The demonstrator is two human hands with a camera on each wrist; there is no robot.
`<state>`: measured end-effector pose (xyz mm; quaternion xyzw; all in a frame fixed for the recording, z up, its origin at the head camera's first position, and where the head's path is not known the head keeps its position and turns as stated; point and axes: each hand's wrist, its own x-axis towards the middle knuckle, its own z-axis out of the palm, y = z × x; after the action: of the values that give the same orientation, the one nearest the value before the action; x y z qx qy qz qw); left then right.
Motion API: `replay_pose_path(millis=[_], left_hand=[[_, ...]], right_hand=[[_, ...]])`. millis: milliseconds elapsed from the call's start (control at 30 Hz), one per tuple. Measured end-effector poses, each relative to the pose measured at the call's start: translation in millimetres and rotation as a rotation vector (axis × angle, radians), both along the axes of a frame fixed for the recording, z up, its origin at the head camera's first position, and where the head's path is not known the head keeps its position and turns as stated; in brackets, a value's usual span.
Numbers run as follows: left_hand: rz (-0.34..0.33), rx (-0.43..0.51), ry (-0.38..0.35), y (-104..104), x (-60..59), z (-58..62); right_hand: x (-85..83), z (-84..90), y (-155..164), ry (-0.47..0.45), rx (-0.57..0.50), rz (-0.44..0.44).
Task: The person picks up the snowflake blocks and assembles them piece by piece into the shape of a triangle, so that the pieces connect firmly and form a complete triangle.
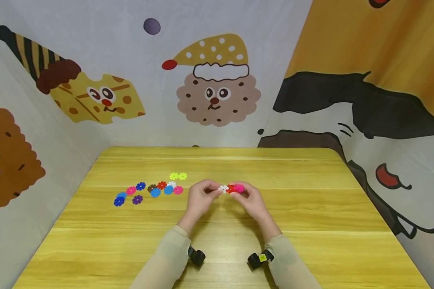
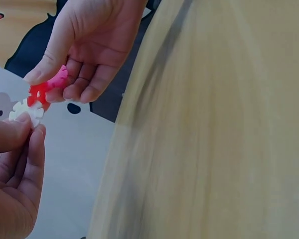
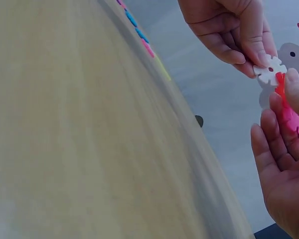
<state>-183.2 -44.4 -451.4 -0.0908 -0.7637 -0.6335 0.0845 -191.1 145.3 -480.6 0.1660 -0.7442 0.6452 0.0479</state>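
Note:
Above the middle of the yellow wooden table [image 1: 217, 249] my two hands meet. My left hand [image 1: 201, 198] pinches a white snowflake disc [image 1: 223, 188] between thumb and fingertips [image 2: 25, 127]. My right hand [image 1: 248, 199] pinches a red disc [image 1: 231, 188] joined to a pink disc [image 1: 239, 188]. The white disc [image 3: 270, 69] touches the edge of the red disc [image 3: 280, 85], with the pink disc [image 3: 293, 119] behind it. In the left wrist view the white disc [image 2: 26, 110], red disc [image 2: 38, 93] and pink disc [image 2: 58, 78] form a short chain between both hands.
Several loose snowflake discs [image 1: 155, 189] in blue, pink, purple, red, brown and white lie in a row on the table to the left of my hands, with two yellow-green ones [image 1: 178, 176] behind them. Cartoon-printed cloth walls [image 1: 217, 96] close in the table.

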Motion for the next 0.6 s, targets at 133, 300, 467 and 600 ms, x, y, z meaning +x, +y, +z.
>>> replay_pose_path(millis=[133, 300, 467, 600], left_hand=[[-0.013, 0.036, -0.015, 1.3, -0.7, 1.8], [-0.042, 0.117, -0.028, 1.2, -1.3, -0.1], [-0.061, 0.157, -0.042, 2.4, -0.4, -0.5], [-0.070, 0.153, -0.036, 3.7, 0.1, -1.4]], right_hand=[[-1.7, 2.8, 2.5, -0.004, -0.045, 0.025], [-1.9, 5.0, 3.6, -0.053, -0.030, 0.034], [-1.2, 2.6, 2.2, -0.092, -0.046, 0.035], [-1.2, 0.8, 0.5, -0.112, -0.081, 0.040]])
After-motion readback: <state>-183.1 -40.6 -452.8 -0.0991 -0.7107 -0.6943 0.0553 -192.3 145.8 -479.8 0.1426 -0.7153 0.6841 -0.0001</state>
